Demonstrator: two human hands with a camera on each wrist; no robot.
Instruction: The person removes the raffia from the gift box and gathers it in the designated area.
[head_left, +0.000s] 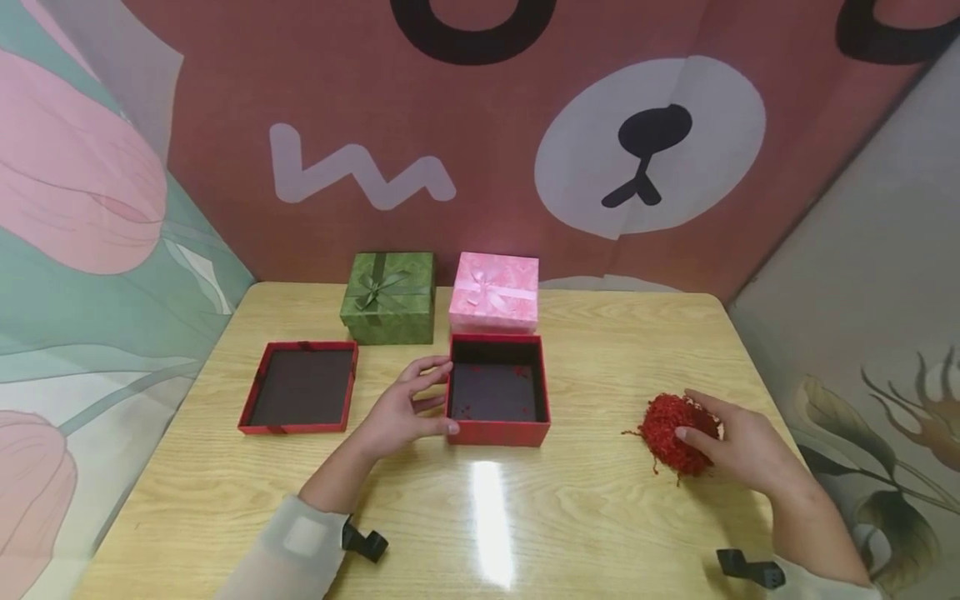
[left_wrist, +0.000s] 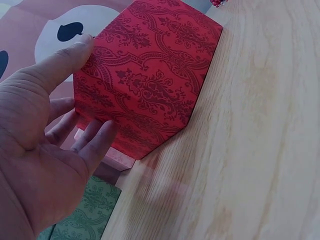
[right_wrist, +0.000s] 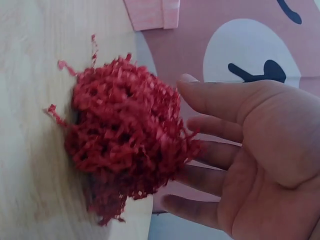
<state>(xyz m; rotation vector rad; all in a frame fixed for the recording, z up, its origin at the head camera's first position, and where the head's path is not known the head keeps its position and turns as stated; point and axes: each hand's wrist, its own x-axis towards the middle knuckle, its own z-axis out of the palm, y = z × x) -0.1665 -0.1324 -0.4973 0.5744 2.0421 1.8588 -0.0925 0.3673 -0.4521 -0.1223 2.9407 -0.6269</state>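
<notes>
The heap of shredded red paper is on the right part of the table, and it seems to rest on the wood. Its form is roundish, so I find no clear long axis; only a few loose strands stick out. My right hand is the nearer one by far, and it comes to the heap from the right side. The fingers of this hand are apart and nearly straight, with the thumb over the near side; they appear to touch the paper, but I cannot tell how firmly. From this hand, the relation that matters is leftward: beyond the heap, across a stretch of bare wood, stands the red box, with its hollow facing up and small red scraps inside. My left hand is at the left wall of this box, thumb and fingers spread apart, fingertips touching it lightly. Further left lies the red lid, and behind are the green box and the pink box.
</notes>
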